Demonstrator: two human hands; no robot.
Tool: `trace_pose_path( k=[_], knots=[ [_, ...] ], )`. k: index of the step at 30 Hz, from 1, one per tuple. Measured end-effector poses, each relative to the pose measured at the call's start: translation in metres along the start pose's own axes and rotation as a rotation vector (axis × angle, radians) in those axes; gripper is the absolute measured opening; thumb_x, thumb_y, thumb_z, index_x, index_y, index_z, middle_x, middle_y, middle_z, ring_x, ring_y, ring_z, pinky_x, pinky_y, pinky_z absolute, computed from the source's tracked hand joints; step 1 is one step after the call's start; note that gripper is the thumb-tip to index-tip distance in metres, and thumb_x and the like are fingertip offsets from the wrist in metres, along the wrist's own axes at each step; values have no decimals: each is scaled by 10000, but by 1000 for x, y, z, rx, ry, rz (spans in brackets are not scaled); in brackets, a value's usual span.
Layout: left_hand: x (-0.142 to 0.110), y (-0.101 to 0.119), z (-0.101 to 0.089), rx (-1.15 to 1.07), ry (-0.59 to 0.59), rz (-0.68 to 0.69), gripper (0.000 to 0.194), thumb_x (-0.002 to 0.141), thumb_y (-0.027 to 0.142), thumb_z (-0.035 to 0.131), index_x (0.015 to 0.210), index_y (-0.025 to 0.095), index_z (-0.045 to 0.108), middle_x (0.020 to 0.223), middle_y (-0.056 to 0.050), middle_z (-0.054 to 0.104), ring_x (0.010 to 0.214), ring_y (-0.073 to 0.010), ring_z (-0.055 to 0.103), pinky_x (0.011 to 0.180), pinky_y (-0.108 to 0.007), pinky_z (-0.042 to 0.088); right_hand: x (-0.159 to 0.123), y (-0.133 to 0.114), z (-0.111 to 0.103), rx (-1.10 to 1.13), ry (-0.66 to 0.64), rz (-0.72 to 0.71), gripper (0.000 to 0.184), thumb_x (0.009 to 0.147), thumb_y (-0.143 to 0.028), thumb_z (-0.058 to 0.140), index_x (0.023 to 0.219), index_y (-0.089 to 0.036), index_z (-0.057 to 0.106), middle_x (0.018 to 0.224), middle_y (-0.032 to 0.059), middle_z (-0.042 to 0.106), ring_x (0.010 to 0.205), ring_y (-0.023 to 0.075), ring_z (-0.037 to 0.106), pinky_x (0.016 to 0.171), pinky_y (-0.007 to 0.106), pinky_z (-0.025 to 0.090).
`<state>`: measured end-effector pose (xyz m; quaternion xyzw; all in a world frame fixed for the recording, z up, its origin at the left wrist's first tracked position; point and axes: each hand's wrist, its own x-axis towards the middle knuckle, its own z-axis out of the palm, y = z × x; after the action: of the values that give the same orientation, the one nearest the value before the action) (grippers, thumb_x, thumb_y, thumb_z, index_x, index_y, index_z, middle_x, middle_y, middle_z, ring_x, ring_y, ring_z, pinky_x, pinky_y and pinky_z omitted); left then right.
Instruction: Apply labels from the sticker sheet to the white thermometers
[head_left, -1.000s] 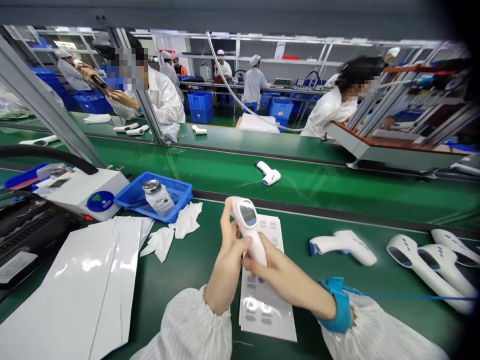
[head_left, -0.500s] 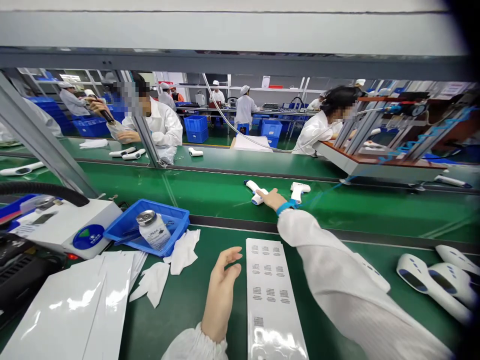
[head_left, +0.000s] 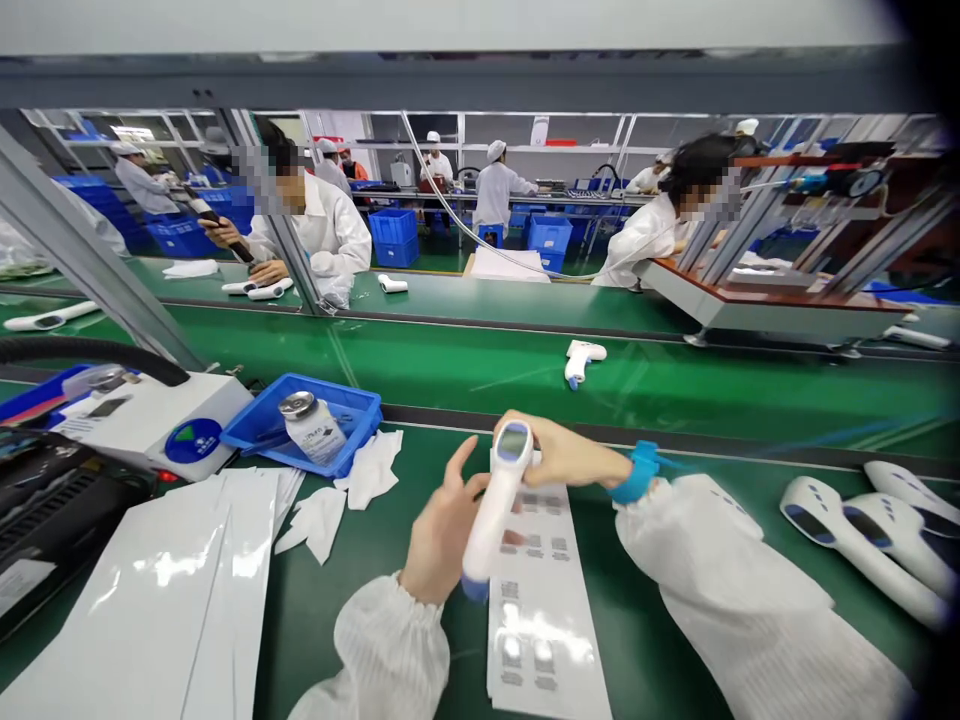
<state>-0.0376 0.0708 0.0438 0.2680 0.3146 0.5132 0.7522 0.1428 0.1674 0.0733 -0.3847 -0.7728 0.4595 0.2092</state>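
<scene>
- Your left hand (head_left: 442, 530) cradled the handle of a white infrared thermometer (head_left: 495, 505), and your right hand (head_left: 562, 450) wrapped over its head; both hands were together on it.
- The thermometer was just above the printed label sheet (head_left: 544, 620).
- A blue plastic tray (head_left: 300, 448) holding a capped bottle (head_left: 313, 430) sat left of the sheet.
- Crumpled white wipes (head_left: 371, 470) lay beside the sheet.
- More white thermometers (head_left: 847, 540) lay well right of the sheet.
</scene>
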Motion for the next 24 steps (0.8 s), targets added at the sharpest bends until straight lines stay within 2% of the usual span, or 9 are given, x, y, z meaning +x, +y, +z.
trace_pose_path(
  k=[2, 4, 7, 10, 13, 15, 17, 19, 24],
  knots=[
    [-7, -5, 12, 134, -118, -47, 999, 673, 349, 726, 1500, 278, 170, 1058, -88, 598, 779, -242, 630, 554, -366, 566, -30, -10, 17, -118, -15, -154, 402, 703, -68, 696, 1062, -216, 595, 1024, 22, 617, 939, 195, 585, 807, 323, 507],
    [-15, -14, 23, 303, -51, -54, 994, 723, 242, 699, 1517, 313, 106, 849, 0, 581, 612, -145, 565, 511, -262, 510, -53, -14, 31, -313, 93, -219, 407, 834, -125, 603, 1215, -254, 542, 1194, 78, 568, 1111, 247, 538, 918, 422, 485],
    [-31, -29, 36, 406, 72, -51, 843, 875, 273, 540, 1531, 318, 12, 603, 85, 442, 452, -99, 426, 477, -228, 463, -79, -8, 49, -464, 291, -88, 514, 879, -170, 561, 1364, -267, 418, 1324, 120, 494, 1207, 296, 501, 956, 508, 477],
    [-50, -40, 45, 406, 131, -84, 781, 918, 328, 494, 1526, 332, 4, 564, 95, 402, 439, -105, 407, 455, -225, 476, -102, 8, 63, -375, 337, 48, 390, 911, -216, 526, 1291, -267, 456, 1259, 92, 524, 1148, 264, 560, 932, 465, 519],
    [-64, -48, 48, 401, 151, -134, 746, 907, 406, 533, 1505, 366, 88, 677, 56, 478, 505, -111, 447, 444, -223, 506, -120, 33, 69, -337, 376, 108, 260, 941, -255, 490, 1200, -249, 512, 1253, 92, 516, 1155, 249, 561, 975, 443, 509],
    [-66, -53, 47, 405, 187, -140, 734, 872, 425, 578, 1478, 382, 166, 908, -6, 556, 601, -117, 486, 437, -217, 521, -129, 52, 68, -421, 470, 131, 275, 944, -283, 487, 1210, -217, 512, 1296, 132, 481, 1226, 290, 507, 1024, 493, 465],
    [-64, -58, 45, 429, 240, -121, 707, 849, 418, 595, 1451, 390, 224, 1141, -49, 539, 680, -122, 500, 437, -211, 528, -135, 69, 64, -513, 570, 168, 304, 945, -300, 482, 1221, -175, 511, 1314, 177, 457, 1269, 333, 458, 1051, 544, 419],
    [-59, -62, 42, 462, 272, -93, 682, 844, 415, 586, 1436, 383, 250, 1246, -62, 501, 716, -127, 503, 439, -211, 526, -138, 77, 59, -542, 636, 205, 311, 950, -311, 473, 1214, -152, 521, 1305, 195, 461, 1262, 343, 456, 1051, 554, 406],
    [-52, -67, 37, 486, 231, -88, 699, 853, 484, 587, 1444, 370, 231, 1192, -65, 558, 545, -91, 477, 415, -222, 438, -134, 66, 62, -300, 506, 200, 153, 930, -315, 537, 1008, -225, 633, 1196, 93, 583, 1126, 260, 568, 970, 441, 477]
  ],
)
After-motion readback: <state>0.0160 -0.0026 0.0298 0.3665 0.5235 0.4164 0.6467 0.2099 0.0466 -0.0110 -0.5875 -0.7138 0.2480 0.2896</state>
